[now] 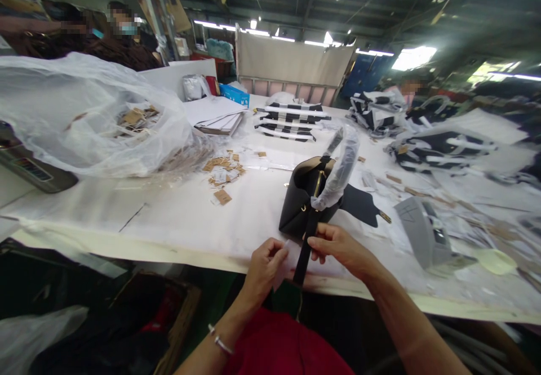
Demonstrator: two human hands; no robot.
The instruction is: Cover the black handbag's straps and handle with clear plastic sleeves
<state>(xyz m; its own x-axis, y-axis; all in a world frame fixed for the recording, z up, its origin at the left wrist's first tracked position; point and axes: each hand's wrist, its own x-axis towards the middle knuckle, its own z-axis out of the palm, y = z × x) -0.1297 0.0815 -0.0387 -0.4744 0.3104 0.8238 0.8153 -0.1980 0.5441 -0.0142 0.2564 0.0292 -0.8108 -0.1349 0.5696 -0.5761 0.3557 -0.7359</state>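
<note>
A black handbag [291, 206] stands on the white table near its front edge, its top gaping and its flap [361, 203] spread out to the right. Clear plastic wrap covers the raised handle [344, 166]. My right hand [333, 244] pinches a black strap [305, 257] that hangs from the bag over the table edge. Just left of the strap, my left hand [268, 259] is closed on a small thin whitish sheet [282, 265]; whether it is paper or plastic I cannot tell.
Brown tags [224, 169] lie left of the bag, beside a large clear plastic bag [169, 121] with more tags. Black-and-white striped pieces [291, 121] are stacked behind. A grey box-like dispenser [422, 231] and scraps are at right. Other people [122, 26] are at the back left.
</note>
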